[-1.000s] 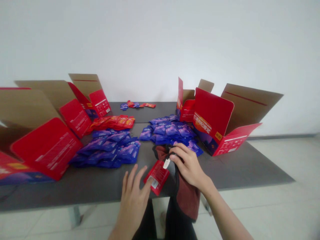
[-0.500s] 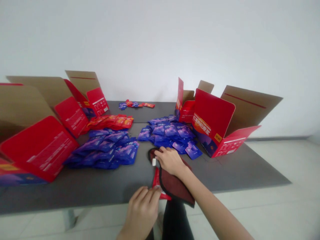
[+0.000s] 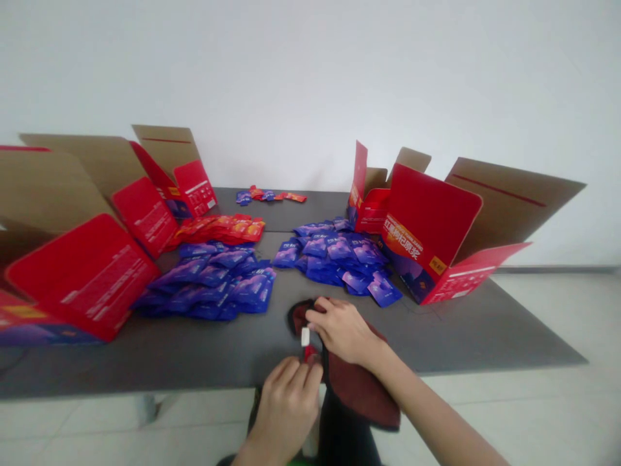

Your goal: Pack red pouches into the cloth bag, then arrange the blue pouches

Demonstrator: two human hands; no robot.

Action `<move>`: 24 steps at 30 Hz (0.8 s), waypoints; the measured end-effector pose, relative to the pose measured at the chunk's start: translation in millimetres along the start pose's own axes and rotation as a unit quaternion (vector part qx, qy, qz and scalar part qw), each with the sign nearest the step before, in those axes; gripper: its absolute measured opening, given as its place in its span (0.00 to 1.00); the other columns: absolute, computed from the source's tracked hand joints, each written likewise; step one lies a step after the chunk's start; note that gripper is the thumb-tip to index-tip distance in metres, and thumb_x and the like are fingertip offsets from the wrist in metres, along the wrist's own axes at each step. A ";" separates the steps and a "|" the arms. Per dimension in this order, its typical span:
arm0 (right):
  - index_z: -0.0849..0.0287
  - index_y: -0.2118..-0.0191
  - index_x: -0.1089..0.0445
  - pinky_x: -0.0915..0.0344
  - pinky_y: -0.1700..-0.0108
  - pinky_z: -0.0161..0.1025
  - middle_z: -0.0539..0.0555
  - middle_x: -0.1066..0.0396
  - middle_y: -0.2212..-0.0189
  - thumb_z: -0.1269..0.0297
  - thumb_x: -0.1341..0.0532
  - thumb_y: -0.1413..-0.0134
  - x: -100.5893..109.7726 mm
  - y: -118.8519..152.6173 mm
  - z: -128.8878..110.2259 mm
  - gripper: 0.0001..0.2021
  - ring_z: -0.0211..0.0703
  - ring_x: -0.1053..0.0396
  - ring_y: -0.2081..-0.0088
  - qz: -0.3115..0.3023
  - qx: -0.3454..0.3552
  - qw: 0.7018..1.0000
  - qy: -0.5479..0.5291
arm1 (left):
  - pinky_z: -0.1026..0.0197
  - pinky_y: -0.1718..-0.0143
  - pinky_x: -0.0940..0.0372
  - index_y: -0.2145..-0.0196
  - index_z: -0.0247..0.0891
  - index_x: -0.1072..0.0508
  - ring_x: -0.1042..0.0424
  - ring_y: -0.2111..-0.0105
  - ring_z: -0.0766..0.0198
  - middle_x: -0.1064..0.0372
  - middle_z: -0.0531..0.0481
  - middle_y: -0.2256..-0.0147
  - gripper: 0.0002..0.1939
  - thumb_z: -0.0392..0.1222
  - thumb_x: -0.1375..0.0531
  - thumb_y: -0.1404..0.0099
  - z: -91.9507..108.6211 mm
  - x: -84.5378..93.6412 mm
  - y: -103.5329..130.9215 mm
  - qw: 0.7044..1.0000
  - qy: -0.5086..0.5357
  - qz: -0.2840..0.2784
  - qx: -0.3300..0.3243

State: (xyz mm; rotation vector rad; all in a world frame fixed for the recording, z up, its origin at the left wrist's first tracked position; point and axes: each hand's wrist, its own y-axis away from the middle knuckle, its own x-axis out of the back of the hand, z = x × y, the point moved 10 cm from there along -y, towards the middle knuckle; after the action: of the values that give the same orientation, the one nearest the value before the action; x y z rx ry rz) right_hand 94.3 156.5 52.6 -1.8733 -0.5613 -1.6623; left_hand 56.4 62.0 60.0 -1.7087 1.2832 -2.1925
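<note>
The black-edged maroon cloth (image 3: 356, 388) lies at the table's (image 3: 218, 362) near side, its lower end hanging past the edge; the right hand (image 3: 342, 330) has its fingers curled down on the cloth's upper part; the left hand (image 3: 291, 398), close by but apart from the right, seems pinched on a red sachet (image 3: 309, 353) at the cloth's left edge, most of it hidden; a white label (image 3: 305, 336) shows between the hands. Done well, I judge, this wants a firm right grip by the cloth's rim, so the overhang cannot drag it down; the left should pinch lightly, sparing the sachet from creases.

Counted: one cloth, one label, one sachet in hand; two blue sachet piles, one (image 3: 218, 281) beyond the cloth to its left, one (image 3: 334, 252) straight beyond; one red-orange sachet pile (image 3: 220, 228) farther left; about five small sachets (image 3: 268, 195) farthest beyond; five open red cartons (image 3: 431, 226), three left of the cloth, two right; the piles overlap too much to count.
</note>
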 end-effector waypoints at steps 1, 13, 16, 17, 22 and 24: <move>0.52 0.59 0.36 0.45 0.64 0.36 0.52 0.35 0.63 0.62 0.53 0.38 -1.3 -8.8 11.8 0.10 0.41 0.36 0.65 0.002 -0.023 1.000 0.010 | 0.59 0.67 0.37 0.68 0.37 0.31 0.34 0.74 0.62 0.32 0.51 0.76 0.10 0.27 0.49 0.43 0.8 0.8 -0.8 1.000 0.000 0.001 -0.007; 0.53 0.61 0.34 0.45 0.65 0.35 0.50 0.36 0.66 0.62 0.51 0.38 26.1 14.4 -20.2 0.09 0.39 0.37 0.65 -0.001 0.033 0.999 -0.034 | 0.60 0.73 0.35 0.77 0.38 0.33 0.33 0.78 0.62 0.34 0.52 0.80 0.13 0.22 0.50 0.52 -3.7 1.8 -8.3 0.999 0.003 0.003 0.037; 0.53 0.60 0.34 0.44 0.64 0.35 0.51 0.35 0.65 0.63 0.51 0.39 6.2 4.6 -6.5 0.09 0.40 0.35 0.63 -0.027 0.007 1.000 -0.010 | 0.60 0.72 0.34 0.76 0.38 0.33 0.34 0.79 0.63 0.35 0.53 0.81 0.11 0.24 0.49 0.47 -0.2 -0.4 -9.5 1.000 0.007 0.005 0.009; 0.53 0.59 0.35 0.44 0.64 0.35 0.52 0.35 0.64 0.63 0.51 0.39 2.4 -2.3 3.3 0.10 0.40 0.35 0.63 -0.024 -0.014 1.000 0.000 | 0.60 0.69 0.34 0.74 0.38 0.32 0.33 0.78 0.63 0.35 0.53 0.81 0.11 0.25 0.49 0.45 0.6 -0.7 -9.7 1.000 0.009 0.009 0.002; 0.55 0.58 0.35 0.42 0.63 0.36 0.54 0.34 0.62 0.61 0.53 0.37 8.3 -23.7 41.9 0.11 0.40 0.34 0.64 0.014 -0.095 0.995 0.018 | 0.57 0.60 0.34 0.72 0.40 0.29 0.32 0.79 0.66 0.32 0.55 0.80 0.11 0.29 0.48 0.41 -12.1 4.9 -8.6 0.994 0.087 0.048 0.049; 0.56 0.60 0.34 0.42 0.62 0.35 0.53 0.34 0.63 0.61 0.53 0.37 33.5 -16.1 46.7 0.12 0.40 0.34 0.63 0.095 -0.102 0.990 -0.036 | 0.58 0.60 0.34 0.74 0.40 0.30 0.31 0.79 0.67 0.30 0.56 0.80 0.09 0.32 0.46 0.40 -29.3 6.4 -6.1 0.976 0.172 0.054 0.120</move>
State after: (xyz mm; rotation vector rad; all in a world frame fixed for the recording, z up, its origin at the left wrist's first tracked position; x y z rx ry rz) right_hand 123.6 197.3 84.8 -2.0686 -0.2386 -1.5815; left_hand 32.1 78.9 68.1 -1.1831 1.0829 -2.5308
